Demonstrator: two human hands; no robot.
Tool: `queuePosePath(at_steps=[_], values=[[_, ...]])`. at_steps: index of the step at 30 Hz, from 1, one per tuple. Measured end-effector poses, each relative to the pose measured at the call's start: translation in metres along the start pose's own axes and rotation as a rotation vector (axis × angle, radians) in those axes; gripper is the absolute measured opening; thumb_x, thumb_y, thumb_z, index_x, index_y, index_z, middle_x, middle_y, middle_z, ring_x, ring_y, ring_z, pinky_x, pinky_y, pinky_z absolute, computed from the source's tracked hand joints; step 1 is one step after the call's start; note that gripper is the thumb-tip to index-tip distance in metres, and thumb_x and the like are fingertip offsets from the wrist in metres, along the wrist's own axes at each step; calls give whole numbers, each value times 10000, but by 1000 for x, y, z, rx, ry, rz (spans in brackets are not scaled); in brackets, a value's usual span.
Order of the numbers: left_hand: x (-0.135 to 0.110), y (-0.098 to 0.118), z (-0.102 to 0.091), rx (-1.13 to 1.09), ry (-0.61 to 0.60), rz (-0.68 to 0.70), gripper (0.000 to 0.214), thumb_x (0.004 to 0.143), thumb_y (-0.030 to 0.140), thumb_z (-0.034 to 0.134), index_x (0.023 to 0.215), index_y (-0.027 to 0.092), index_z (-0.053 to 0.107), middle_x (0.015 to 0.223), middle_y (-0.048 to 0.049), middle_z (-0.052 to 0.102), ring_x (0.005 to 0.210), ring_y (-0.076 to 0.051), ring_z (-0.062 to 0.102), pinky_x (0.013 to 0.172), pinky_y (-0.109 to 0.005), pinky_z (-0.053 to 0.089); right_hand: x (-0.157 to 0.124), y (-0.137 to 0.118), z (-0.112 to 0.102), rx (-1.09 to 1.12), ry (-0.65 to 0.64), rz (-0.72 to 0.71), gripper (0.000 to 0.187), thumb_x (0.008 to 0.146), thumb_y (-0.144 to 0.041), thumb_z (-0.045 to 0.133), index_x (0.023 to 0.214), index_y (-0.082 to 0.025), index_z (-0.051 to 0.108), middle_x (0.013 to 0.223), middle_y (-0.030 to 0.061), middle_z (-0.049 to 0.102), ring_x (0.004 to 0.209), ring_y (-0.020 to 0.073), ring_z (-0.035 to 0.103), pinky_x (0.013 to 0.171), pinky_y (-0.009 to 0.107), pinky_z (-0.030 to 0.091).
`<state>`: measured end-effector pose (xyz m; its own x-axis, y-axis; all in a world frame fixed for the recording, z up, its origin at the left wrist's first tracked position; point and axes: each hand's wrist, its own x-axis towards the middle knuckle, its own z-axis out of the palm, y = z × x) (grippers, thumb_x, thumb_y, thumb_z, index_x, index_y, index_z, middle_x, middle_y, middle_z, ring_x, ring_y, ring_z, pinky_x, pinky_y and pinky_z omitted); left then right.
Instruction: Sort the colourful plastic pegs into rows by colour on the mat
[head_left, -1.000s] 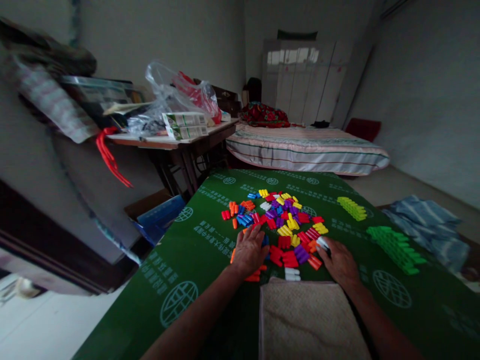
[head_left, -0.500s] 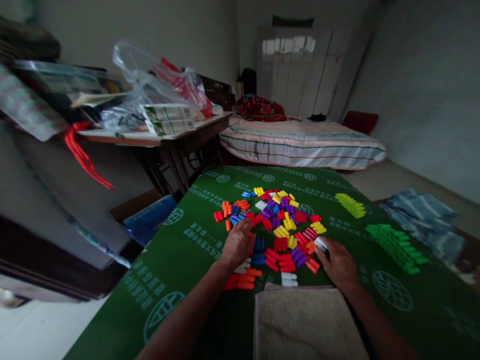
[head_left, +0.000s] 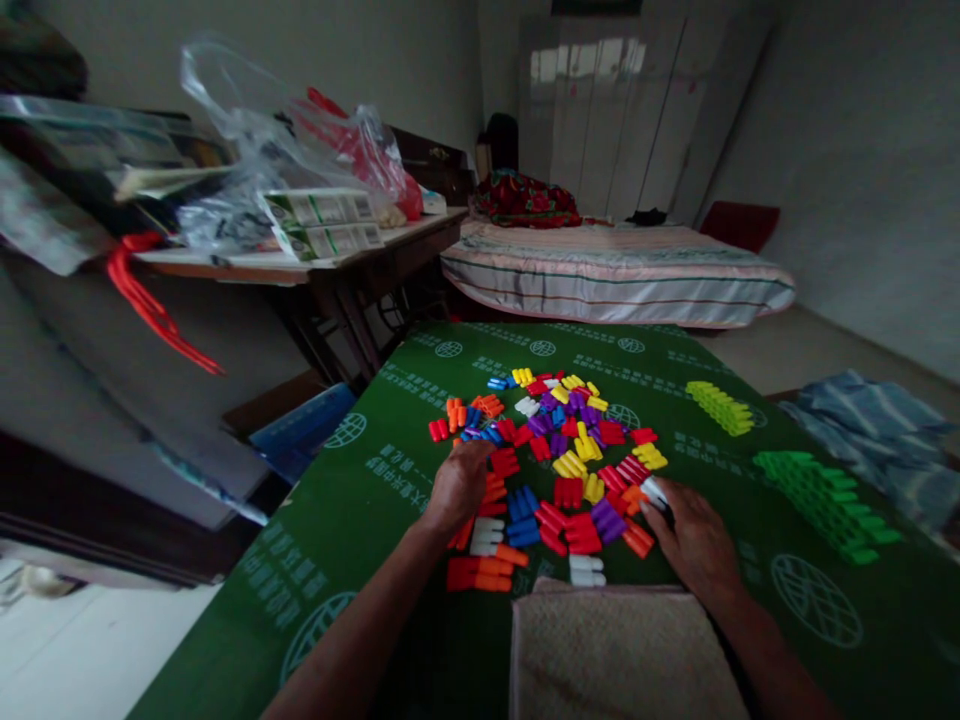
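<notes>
Many plastic building pieces, each like short rounded tubes joined side by side, lie in a loose pile on the green table [head_left: 315, 560]. At the pile's left edge is my left hand [head_left: 459, 488]. Its fingers are drawn together by the blue pieces [head_left: 484, 434]; whatever they pinch is hidden. A red piece [head_left: 505, 461] lies just right of them. My right hand [head_left: 697, 535] is closed at the pile's right side, with a white piece [head_left: 654, 491] at its thumb and fingertips. Beside that are an orange piece [head_left: 634, 498] and a purple piece [head_left: 607, 520].
A light-green assembled block [head_left: 720, 408] and a bright-green one [head_left: 825, 505] stand at the table's right. A folded beige cloth [head_left: 615, 650] lies at the near edge. Left is a desk [head_left: 300, 270] with bags and boxes; beyond, a bed [head_left: 615, 270].
My left hand has slid slightly left, uncovering red, orange and white pieces. The right hand stays by the white piece. The camera view has shifted a little.
</notes>
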<state>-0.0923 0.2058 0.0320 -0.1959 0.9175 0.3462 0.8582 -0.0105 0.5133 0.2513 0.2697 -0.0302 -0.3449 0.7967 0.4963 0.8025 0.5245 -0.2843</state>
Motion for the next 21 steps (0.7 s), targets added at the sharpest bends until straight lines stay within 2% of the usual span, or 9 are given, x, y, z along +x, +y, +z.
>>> queuePosePath(at_steps=[5,9,12,16,21], values=[[5,-19,-17,-40,111,-181,377,792,199,376,1002,191,690,1064,-64,710,1011,-194,637,932,-335,502,-1,1,0,-3,5,-16,408,929,-450,397,1173,-161,550,1090,148,648,1020,275,582,905,424,460],[12,-40,-32,-76,187,-358,375,734,261,413,947,163,706,1005,-87,724,916,-219,660,841,-333,522,-3,3,1,-7,-6,-14,440,929,-470,389,1184,-149,547,1109,153,645,1037,282,577,922,433,456],[16,-52,-39,-114,242,-464,397,701,315,432,927,137,706,887,-88,729,801,-216,656,752,-316,523,-3,3,3,-5,-1,-8,451,928,-480,389,1194,-153,547,1119,150,641,1049,284,573,929,435,455],[29,-62,-38,-178,308,-541,437,674,365,445,943,129,697,770,-61,707,672,-190,616,606,-270,487,-2,-3,2,-18,-12,15,445,924,-472,400,1216,-168,541,1122,149,636,1061,291,563,927,447,457],[53,-71,-28,-218,412,-603,467,675,376,455,983,103,676,694,-48,657,552,-146,533,496,-242,414,2,-14,0,-93,-34,22,435,921,-454,408,1227,-185,562,1127,157,627,1068,302,560,924,456,455]])
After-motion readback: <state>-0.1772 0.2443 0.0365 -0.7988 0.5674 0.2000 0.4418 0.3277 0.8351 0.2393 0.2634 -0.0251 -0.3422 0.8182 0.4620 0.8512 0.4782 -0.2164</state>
